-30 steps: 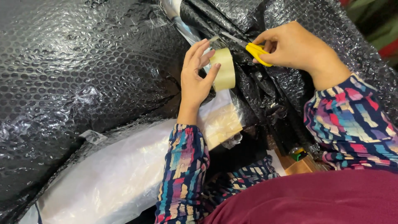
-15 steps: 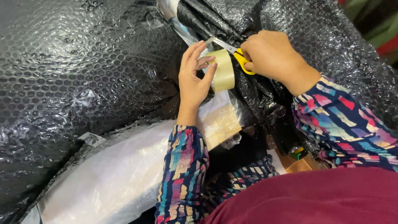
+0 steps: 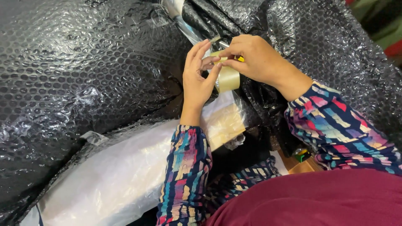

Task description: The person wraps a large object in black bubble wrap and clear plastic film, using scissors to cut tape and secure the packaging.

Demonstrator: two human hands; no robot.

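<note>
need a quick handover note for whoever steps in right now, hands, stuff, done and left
Left hand: holds the tape roll upright against the black bubble wrap.
Right hand: closed over yellow-handled scissors at the roll's top edge, blades mostly hidden.
Done: black wrap covers most of the bundle.
Left: whether the tape is cut cannot be told; the white plastic-covered part below lies outside the black wrap.

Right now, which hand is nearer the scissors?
Right. The right hand is closed over the yellow-handled scissors; the left hand sits just beside them, holding the tape roll.
</note>
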